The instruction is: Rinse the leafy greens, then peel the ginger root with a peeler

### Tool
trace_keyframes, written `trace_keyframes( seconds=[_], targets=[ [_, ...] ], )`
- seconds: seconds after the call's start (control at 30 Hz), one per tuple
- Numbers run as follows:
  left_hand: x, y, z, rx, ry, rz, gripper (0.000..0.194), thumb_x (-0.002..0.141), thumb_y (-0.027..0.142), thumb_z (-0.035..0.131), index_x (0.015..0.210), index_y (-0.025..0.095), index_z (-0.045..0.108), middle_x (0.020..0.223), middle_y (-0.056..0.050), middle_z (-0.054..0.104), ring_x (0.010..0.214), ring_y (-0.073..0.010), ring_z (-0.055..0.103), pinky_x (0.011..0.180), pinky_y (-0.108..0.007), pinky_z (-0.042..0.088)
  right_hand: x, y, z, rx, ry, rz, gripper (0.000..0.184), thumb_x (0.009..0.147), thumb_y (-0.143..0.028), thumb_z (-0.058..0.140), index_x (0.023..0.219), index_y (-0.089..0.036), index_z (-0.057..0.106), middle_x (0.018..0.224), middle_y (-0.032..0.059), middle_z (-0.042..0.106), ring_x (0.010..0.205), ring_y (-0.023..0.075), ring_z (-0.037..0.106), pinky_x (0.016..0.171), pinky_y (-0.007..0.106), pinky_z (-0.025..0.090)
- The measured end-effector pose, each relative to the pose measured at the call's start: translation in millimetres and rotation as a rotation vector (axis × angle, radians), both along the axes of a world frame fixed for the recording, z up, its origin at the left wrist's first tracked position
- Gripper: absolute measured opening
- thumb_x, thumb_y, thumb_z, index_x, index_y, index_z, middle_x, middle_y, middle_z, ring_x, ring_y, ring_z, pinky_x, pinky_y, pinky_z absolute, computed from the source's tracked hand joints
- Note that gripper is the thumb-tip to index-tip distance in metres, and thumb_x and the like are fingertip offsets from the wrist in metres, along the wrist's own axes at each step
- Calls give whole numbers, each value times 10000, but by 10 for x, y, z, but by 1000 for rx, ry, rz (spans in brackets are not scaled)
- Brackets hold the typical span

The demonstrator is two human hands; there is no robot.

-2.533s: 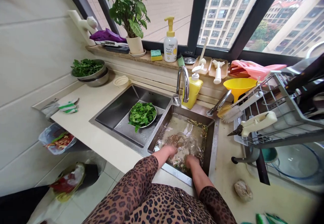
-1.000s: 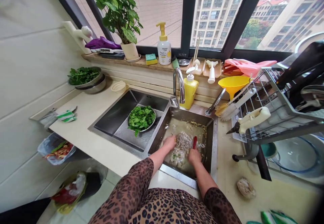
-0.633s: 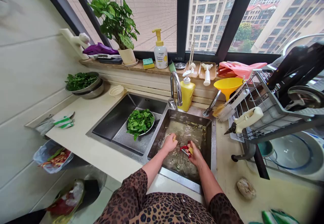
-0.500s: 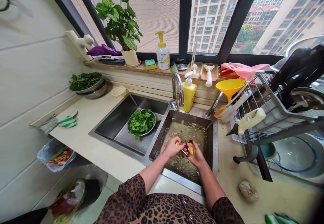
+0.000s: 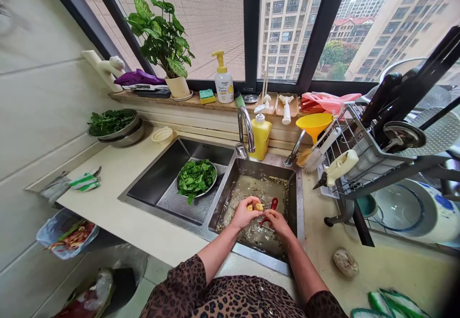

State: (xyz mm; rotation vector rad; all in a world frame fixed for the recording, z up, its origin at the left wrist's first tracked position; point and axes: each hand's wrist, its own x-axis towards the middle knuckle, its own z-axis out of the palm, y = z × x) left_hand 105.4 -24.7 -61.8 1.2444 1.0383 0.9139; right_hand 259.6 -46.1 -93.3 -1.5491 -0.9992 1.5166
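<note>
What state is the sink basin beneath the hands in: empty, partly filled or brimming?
Partly filled: cloudy water dotted with scraps spreads across the basin, whose bare walls rise above it.

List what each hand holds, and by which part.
Left hand: yellow food, exact grip spot hidden. Right hand: red peeler, apparently near its middle.

Left hand (image 5: pixel 246 213) and right hand (image 5: pixel 277 222) close together, fingers (image 5: pixel 253 200) bent, bare forearms (image 5: pixel 219 248) aslant toward each other.
</note>
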Motion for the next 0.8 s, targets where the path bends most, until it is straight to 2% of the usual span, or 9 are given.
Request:
trace_keyframes(
  seconds=[0.07, 0.13, 0.23, 0.3, 0.4, 0.5, 0.7, 0.8],
  targets=[
    [-48, -14, 47, 48, 61, 12, 268, 575, 179, 699, 816, 130, 595, 745, -5, 587, 678, -111, 522, 645, -214, 408, -16, -35, 81, 28, 41, -19, 345, 644, -511, 560, 722, -175, 566, 520, -51, 489, 408, 72, 369, 403, 187, 231],
    [-88, -36, 99, 145, 226, 37, 208, 591, 165, 692, 783, 142, 616, 746, -8, 595, 692, -122, 521, 664, -226, 401, -47, -63, 225, 53, 89, -38, 316, 631, -464, 592, 753, -172, 581, 571, -33, 535, 429, 72, 402, 402, 184, 223],
    [-120, -70, 174, 302, 472, 36, 133, 644, 132, 650, 770, 174, 640, 768, -16, 613, 740, -142, 529, 705, -244, 392, -104, -81, 441, 50, 118, -11, 325, 587, -411, 652, 804, -174, 611, 667, 3, 607, 511, 103, 496, 412, 183, 268],
    [-115, -90, 221, 380, 546, -3, 141, 680, 113, 615, 798, 184, 645, 802, -30, 622, 781, -155, 537, 730, -254, 393, -141, -84, 523, 62, 103, 7, 314, 574, -403, 667, 782, -172, 625, 681, 11, 619, 540, 116, 516, 426, 190, 314],
    [-79, -108, 284, 497, 559, -53, 170, 702, 94, 590, 838, 183, 642, 836, -47, 625, 820, -167, 541, 750, -269, 397, -177, -86, 551, 86, 62, -38, 262, 564, -396, 677, 663, -165, 605, 595, -10, 578, 508, 101, 478, 439, 197, 338],
    [-42, -111, 329, 572, 510, -48, 155, 708, 90, 590, 830, 174, 636, 813, -41, 625, 797, -163, 545, 730, -269, 404, -178, -91, 541, 78, 84, -64, 255, 568, -391, 684, 645, -169, 585, 553, -36, 536, 484, 83, 446, 431, 189, 308],
    [-34, -97, 305, 606, 506, -82, 134, 711, 96, 601, 813, 173, 639, 781, -31, 617, 765, -147, 542, 706, -248, 399, -165, -123, 554, 50, 157, -79, 255, 556, -385, 688, 611, -172, 559, 549, -45, 530, 483, 80, 460, 435, 184, 293],
    [-45, -92, 290, 587, 508, -83, 110, 714, 115, 608, 804, 171, 636, 776, -29, 616, 757, -143, 542, 700, -242, 395, -161, -140, 553, 42, 197, -61, 243, 564, -369, 680, 662, -175, 571, 587, -39, 557, 505, 87, 487, 438, 181, 286]
  ],
)
